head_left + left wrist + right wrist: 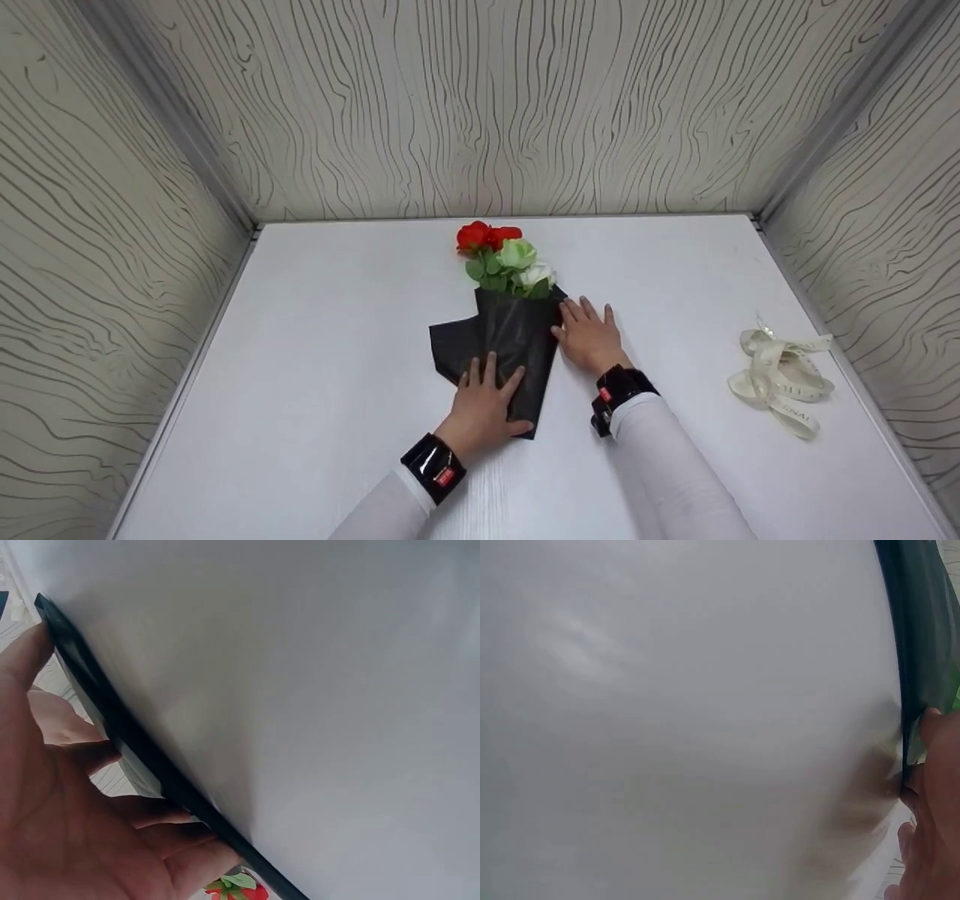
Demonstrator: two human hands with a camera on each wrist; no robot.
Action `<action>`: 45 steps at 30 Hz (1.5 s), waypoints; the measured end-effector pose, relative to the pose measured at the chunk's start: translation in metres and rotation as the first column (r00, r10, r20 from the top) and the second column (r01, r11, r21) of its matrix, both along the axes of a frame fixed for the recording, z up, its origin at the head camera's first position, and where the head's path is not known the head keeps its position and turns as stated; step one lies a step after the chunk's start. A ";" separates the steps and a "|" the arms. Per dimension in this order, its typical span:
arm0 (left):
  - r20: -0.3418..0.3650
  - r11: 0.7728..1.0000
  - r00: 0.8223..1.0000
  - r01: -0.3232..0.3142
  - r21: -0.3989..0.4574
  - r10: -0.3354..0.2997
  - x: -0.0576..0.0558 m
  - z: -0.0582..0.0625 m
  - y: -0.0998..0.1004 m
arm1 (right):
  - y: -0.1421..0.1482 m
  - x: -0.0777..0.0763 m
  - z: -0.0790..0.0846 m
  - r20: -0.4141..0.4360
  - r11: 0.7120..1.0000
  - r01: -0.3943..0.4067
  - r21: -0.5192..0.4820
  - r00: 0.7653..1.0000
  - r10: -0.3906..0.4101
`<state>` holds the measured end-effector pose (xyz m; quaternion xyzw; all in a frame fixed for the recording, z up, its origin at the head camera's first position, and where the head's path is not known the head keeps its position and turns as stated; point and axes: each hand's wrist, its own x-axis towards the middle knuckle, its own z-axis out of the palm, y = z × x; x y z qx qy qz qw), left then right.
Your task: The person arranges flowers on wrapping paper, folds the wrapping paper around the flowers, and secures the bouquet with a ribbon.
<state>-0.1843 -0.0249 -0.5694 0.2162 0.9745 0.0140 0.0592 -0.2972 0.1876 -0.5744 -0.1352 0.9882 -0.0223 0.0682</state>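
A small bouquet lies on the white table (322, 285), wrapped in black paper (517, 330). Red roses (474, 237), a pale green rose (517, 253), a white rose (537, 274) and green leaves show above the wrap; their stems are hidden inside. My left hand (480, 412) rests with spread fingers on the lower part of the paper, thumb near its bottom corner. Higher up, my right hand (592, 337) touches the paper's right edge, thumb and index fingertip at a dark corner, the other fingers stretched out. A flap of paper (455, 346) sticks out to the left.
A loosely coiled cream ribbon (780, 375) with printed letters lies at the table's right side. Wood-grain patterned panels (480, 105) wall in the table at the back and both sides. Black bands with small cameras (433, 469) sit on both wrists.
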 end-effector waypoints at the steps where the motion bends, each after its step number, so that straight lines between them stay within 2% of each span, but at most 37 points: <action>1: 0.000 1.000 1.000 -0.001 0.001 0.001 0.000 0.000 0.000 | 0.001 -0.001 0.000 -0.005 1.000 -0.003 -0.003 1.000 0.003; 9: 0.022 1.000 1.000 -0.017 -0.012 0.017 0.000 -0.001 0.001 | 0.000 0.001 -0.004 -0.039 1.000 -0.022 -0.014 0.999 0.022; 15: 0.013 1.000 1.000 -0.015 -0.022 0.015 0.000 -0.001 0.001 | -0.005 0.019 -0.008 -0.060 0.998 -0.061 0.003 0.996 0.061; 19: 0.018 1.000 1.000 -0.014 -0.027 0.014 -0.001 0.000 0.002 | -0.011 0.046 -0.009 -0.065 0.993 -0.106 0.045 0.992 0.108; 23: 0.020 0.999 1.000 -0.008 -0.033 0.008 0.000 0.000 0.002 | -0.017 0.083 -0.007 -0.047 0.981 -0.161 0.110 0.985 0.167; 26: 0.014 0.999 1.000 -0.007 -0.041 0.008 0.000 -0.001 0.002 | -0.021 0.109 -0.004 -0.038 0.969 -0.216 0.121 0.974 0.222; 29: 0.008 0.999 1.000 -0.006 -0.046 0.006 -0.001 -0.002 0.002 | -0.024 0.125 -0.002 -0.048 0.957 -0.259 0.132 0.963 0.267; 32: 0.003 0.999 1.000 -0.007 -0.054 0.007 -0.001 -0.001 0.002 | -0.025 0.130 0.000 -0.064 0.948 -0.282 0.146 0.954 0.293; 35: -0.008 0.998 1.000 -0.011 -0.061 0.010 0.000 -0.001 0.004 | -0.025 0.128 0.000 -0.062 0.945 -0.289 0.155 0.951 0.302; 45: -0.035 0.991 0.999 -0.023 -0.129 0.018 0.004 -0.004 0.007 | -0.028 0.123 0.003 -0.033 0.953 -0.281 0.114 0.957 0.287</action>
